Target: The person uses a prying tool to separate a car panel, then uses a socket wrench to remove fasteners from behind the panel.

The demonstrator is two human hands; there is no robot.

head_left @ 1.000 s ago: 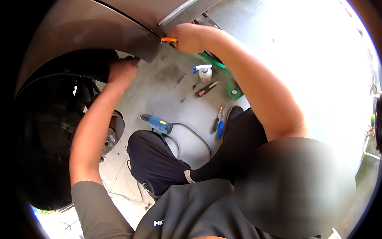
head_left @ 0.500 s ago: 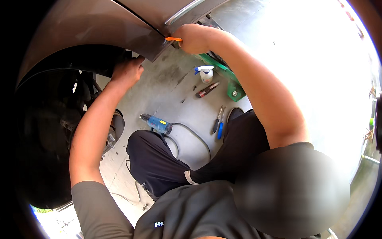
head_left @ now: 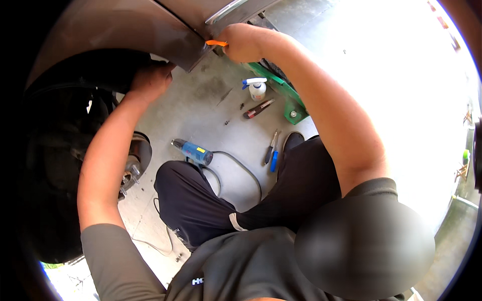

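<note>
A thin, flat orange tool [head_left: 216, 43] sticks out of my right hand [head_left: 242, 42], which is closed round it. Its tip touches the brown car panel near the seam between the fender [head_left: 170, 37] and the door. What part of the tool lies inside my palm is hidden. At the lower rear corner of the fender, my left hand [head_left: 150, 82] is closed on the wheel-arch edge, its fingertips partly out of sight behind it. The black wheel-arch liner [head_left: 110, 62] curves beside that hand.
On the concrete floor lie a blue heat gun [head_left: 193, 152] with its cord, a utility knife [head_left: 259, 108], and a blue-handled screwdriver [head_left: 274, 160] beside a dark-handled one. A white spray bottle [head_left: 258, 91] stands near a green metal lift arm [head_left: 293, 113]. The wheel hub [head_left: 131, 173] is exposed at left.
The whole view has shifted slightly. My left hand has moved a little left along the wheel-arch edge. The orange tool remains at the panel seam in my right hand.
</note>
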